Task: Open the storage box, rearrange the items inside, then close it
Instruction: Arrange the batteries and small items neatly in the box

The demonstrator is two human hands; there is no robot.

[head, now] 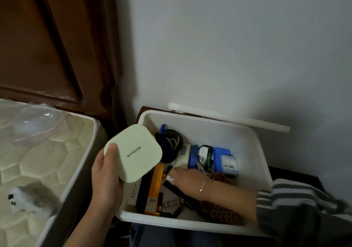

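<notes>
Item 1: storage box [257, 157]. White and open, it stands at the foot of the white wall [228, 46], just beside the bed [47, 161]. I log its lid [228, 117] upright behind the far rim, leaning on the wall.

Item 2: left hand [106, 180]. It is above the box's left rim and grips a pale rounded case [135, 151] printed "ERMO". The thumb lies on the top face near a corner, and the fingers curl underneath.

Item 3: right hand [185, 178]. It is down inside the box, with the fingers reaching left over the small things in the middle. The fingertips are blurred, so I cannot tell whether they pinch anything or lie flat. I note a thin bracelet [204, 184] at the wrist and a striped sleeve [295, 195] on the upper forearm.

Item 4: contents.
- An orange pack [155, 187] lies lengthwise at the left.
- Loose batteries [172, 203] lie toward the near wall.
- A coiled black cable [171, 144] sits at the far left.
- Blue packs [219, 155] sit at the far middle, with a barcode-labelled carton [229, 163] against them.
- Leopard-print fabric [217, 211] lies at the near right, under the forearm.

Item 5: surroundings. On the bed I see a grey-white plush toy [28, 199] and crumpled clear plastic [32, 121]. A dark wooden headboard [38, 46] stands behind it.
</notes>
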